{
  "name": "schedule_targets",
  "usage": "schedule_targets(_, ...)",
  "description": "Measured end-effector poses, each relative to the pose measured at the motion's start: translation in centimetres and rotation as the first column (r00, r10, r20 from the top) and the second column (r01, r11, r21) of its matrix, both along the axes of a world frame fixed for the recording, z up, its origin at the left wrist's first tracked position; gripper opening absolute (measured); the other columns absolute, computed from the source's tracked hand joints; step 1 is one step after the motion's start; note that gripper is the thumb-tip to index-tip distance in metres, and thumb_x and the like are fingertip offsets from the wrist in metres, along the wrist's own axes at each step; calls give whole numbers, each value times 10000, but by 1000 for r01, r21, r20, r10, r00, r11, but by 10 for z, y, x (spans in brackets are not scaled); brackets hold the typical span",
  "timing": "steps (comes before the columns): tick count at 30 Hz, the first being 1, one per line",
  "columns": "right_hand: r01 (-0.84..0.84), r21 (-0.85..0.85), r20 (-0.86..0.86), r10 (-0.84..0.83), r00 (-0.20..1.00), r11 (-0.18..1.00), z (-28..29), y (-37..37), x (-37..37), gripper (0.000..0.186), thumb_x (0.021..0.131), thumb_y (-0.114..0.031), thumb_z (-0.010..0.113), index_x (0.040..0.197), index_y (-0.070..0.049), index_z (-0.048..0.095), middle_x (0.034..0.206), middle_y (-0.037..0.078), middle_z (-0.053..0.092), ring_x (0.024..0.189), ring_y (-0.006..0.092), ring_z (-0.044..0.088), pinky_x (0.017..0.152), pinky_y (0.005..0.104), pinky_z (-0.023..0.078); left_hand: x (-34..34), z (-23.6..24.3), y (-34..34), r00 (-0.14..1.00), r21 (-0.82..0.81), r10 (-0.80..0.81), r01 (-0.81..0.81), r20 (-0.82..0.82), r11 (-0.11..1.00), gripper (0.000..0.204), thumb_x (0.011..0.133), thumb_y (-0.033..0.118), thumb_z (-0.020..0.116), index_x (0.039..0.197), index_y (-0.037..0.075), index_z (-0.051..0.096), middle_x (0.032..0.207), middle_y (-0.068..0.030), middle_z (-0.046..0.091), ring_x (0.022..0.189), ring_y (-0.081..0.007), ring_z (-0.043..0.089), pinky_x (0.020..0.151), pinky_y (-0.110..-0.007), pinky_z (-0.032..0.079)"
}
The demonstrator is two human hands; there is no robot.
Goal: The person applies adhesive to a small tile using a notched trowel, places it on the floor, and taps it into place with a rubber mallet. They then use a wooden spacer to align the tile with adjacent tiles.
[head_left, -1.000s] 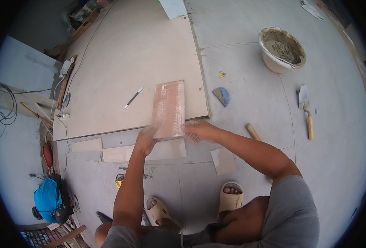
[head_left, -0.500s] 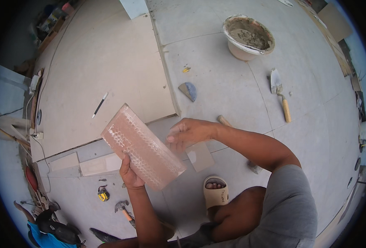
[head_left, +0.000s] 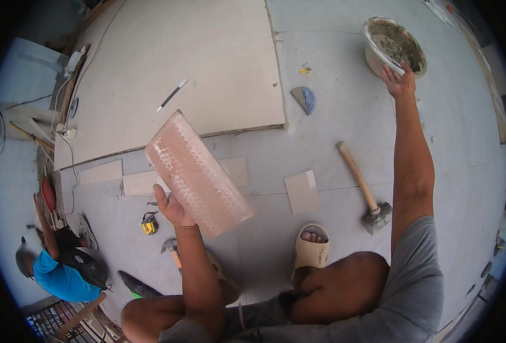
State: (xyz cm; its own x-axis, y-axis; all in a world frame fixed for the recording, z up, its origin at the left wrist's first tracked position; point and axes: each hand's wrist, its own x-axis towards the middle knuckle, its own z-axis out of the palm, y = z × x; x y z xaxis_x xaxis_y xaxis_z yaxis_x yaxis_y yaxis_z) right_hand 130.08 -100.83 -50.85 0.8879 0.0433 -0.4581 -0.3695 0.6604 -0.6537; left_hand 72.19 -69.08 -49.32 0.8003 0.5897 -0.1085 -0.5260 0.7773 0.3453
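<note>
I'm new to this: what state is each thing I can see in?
Tile: supported by the left hand, slanted, patterned face showing.
Left hand: at the tile, fingers hidden.
Right hand: at the bucket's rim; grip unclear.
Bucket: open-topped, part-filled with wet-looking grey mix.
Mallet: lying on the floor.
Claw hammer: partly hidden by the left forearm.
Marker: lying down.

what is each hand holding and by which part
The left hand holds the reddish tile at its lower-left long edge, fingers hidden beneath. The right hand is at the near side of the mortar bucket; whether it grips cannot be told.
</note>
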Motion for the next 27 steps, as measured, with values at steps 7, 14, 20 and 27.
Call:
schedule_targets(7, -89, -175, -85, 75, 994, 980, 18, -38, -62, 514, 866, -250, 661, 1276, -33, 440, 1175, 190, 487, 986, 306, 580, 987, 467, 479, -1, -17, 2, 995, -80, -94, 93, -18, 992, 842, 926, 652, 486, 1485, 36, 354, 1478, -177, 439, 1319, -332, 459, 1105, -476, 370)
schedule_targets(14, -491, -215, -53, 492, 869, 844, 56, -101, -159, 313, 884, -174, 546, 1155, -18, 535, 1049, 145, 625, 876, 238, 622, 878, 435, 530, 12, -32, 7, 966, -199, -206, 173, -156, 965, 815, 912, 645, 513, 1461, 50, 412, 1406, -166, 528, 1273, -331, 512, 1087, -476, 398)
schedule_targets(20, -537, -824, -407, 471, 783, 182, 71, -160, -183, 175, 864, -147, 567, 975, -27, 630, 925, 148, 697, 747, 275, 676, 714, 421, 562, 32, -31, -19, 838, -113, -404, 391, -366, 913, 772, 902, 591, 578, 1438, 52, 444, 1384, -153, 551, 1230, -325, 554, 1032, -472, 462)
schedule_targets(27, 112, -863, -87, 362, 928, -493, 1, -218, -132, 290, 823, -202, 587, 1007, 11, 653, 952, 261, 679, 908, 446, 654, 853, 466, 532, 52, -43, -43, 777, -111, -552, 546, -301, 830, 830, 883, 617, 591, 1451, 37, 420, 1400, -164, 538, 1249, -332, 544, 1050, -472, 448)
